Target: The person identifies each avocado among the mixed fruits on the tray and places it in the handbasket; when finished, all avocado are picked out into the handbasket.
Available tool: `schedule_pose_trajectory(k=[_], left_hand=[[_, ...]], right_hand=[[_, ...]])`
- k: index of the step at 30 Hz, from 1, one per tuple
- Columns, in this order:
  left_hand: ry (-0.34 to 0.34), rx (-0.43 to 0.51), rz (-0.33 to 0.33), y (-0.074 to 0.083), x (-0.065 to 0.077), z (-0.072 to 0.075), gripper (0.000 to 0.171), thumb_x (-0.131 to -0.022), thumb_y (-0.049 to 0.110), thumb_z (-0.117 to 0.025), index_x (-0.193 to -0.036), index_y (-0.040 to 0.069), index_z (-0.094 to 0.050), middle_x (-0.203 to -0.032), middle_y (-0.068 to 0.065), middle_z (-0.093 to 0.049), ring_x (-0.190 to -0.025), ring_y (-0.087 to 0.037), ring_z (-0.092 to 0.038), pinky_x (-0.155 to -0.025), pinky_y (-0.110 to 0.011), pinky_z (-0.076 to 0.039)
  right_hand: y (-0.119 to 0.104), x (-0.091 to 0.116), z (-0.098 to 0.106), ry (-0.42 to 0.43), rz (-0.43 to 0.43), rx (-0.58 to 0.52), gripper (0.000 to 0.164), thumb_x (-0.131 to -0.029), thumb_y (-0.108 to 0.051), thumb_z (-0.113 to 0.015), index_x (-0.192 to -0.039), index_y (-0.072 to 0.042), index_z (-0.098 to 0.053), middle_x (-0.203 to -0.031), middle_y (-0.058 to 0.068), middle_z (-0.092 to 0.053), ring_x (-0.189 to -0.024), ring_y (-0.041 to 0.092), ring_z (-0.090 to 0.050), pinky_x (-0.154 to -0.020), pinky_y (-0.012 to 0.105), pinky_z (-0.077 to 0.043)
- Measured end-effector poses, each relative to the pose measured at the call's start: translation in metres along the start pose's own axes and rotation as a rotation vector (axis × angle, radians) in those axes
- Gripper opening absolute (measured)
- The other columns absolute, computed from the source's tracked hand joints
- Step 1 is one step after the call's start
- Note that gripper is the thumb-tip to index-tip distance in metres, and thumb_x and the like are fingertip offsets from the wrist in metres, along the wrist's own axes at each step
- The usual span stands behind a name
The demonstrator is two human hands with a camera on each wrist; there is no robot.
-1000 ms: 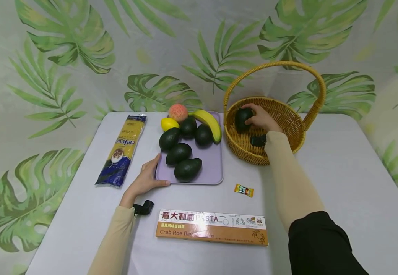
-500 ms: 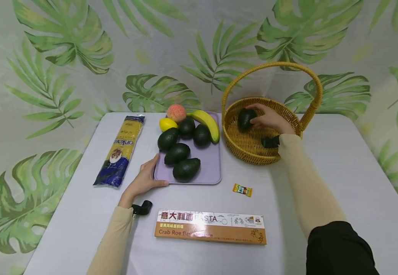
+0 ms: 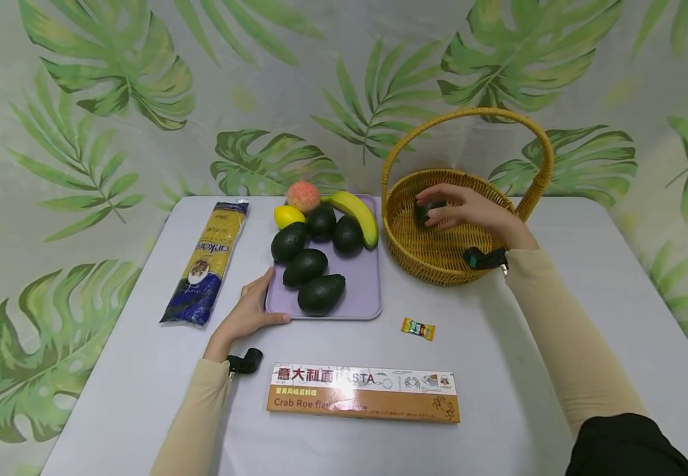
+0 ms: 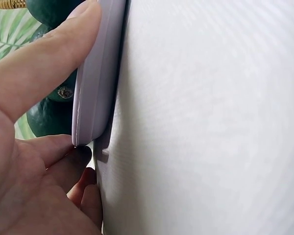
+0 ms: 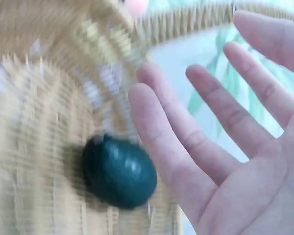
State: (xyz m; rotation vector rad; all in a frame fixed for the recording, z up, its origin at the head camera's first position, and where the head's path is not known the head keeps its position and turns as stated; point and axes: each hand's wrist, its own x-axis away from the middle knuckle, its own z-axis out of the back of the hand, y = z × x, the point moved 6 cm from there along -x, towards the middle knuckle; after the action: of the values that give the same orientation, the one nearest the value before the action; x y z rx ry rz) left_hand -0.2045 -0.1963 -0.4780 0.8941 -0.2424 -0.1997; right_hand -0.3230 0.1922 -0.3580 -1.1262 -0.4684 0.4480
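Hovering with spread fingers over the basket (image 3: 423, 270) at upper right, my right hand (image 3: 468, 210) holds nothing; the avocado (image 5: 120, 172) inside lies just left of my palm, its long axis hard to judge. My left hand (image 3: 251, 311), farther off, grips the tray (image 3: 364, 291) by its lower-left corner. Rim rings avocado, handle (image 3: 468, 112) arches above; table (image 3: 599, 284) opens rightward.

the left hand (image 3: 247, 317) touches the near left corner of a lilac tray (image 3: 360, 291) bearing five avocados (image 3: 321, 294) and a banana (image 3: 361, 215), a lemon (image 3: 288, 216) and a peach (image 3: 304, 197) at its far left corner. the right hand (image 3: 474, 210) partly hides a sixth avocado (image 3: 425, 211) inside a wicker basket (image 3: 418, 261). on the bench (image 3: 504, 370), a wrapped candy (image 3: 418, 329) and a pasta box (image 3: 363, 393) lie nearer; a yellow-and-blue packet (image 3: 205, 266) lies left of the tray.
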Motion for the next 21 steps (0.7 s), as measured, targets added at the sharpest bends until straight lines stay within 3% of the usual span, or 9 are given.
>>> schedule_pose_trajectory(k=[12, 18, 21], left_hand=[[0.002, 0.001, 0.008, -0.002, 0.0, -0.001, 0.107, -0.076, 0.025, -0.082, -0.153, 0.003, -0.01, -0.156, -0.02, -0.016, -0.14, -0.036, -0.008, -0.11, -0.056, -0.013], [0.005, 0.003, 0.002, -0.002, 0.0, -0.001, 0.107, -0.076, 0.025, -0.082, -0.153, 0.002, -0.011, -0.156, -0.02, -0.017, -0.139, -0.036, -0.009, -0.11, -0.056, -0.013], [0.006, -0.006, 0.001, -0.003, -0.001, -0.001, 0.107, -0.076, 0.025, -0.082, -0.153, 0.002, -0.011, -0.156, -0.02, -0.017, -0.139, -0.036, -0.009, -0.11, -0.056, -0.014]], right_hand=[[-0.043, -0.013, -0.105, -0.374, 0.188, 0.033, 0.045, -0.094, -0.011, -0.06, -0.137, -0.003, -0.047, -0.141, 0.01, -0.044, -0.12, 0.032, -0.049, -0.098, 0.042, -0.042], [-0.049, -0.029, -0.151, -0.574, 0.278, 0.095, 0.047, -0.094, -0.009, -0.059, -0.138, -0.007, -0.046, -0.145, 0.008, -0.039, -0.129, 0.03, -0.038, -0.104, 0.051, -0.032], [-0.047, -0.037, -0.17, -0.634, 0.307, 0.161, 0.047, -0.091, -0.009, -0.06, -0.137, -0.008, -0.049, -0.146, 0.011, -0.038, -0.131, 0.027, -0.035, -0.105, 0.055, -0.028]])
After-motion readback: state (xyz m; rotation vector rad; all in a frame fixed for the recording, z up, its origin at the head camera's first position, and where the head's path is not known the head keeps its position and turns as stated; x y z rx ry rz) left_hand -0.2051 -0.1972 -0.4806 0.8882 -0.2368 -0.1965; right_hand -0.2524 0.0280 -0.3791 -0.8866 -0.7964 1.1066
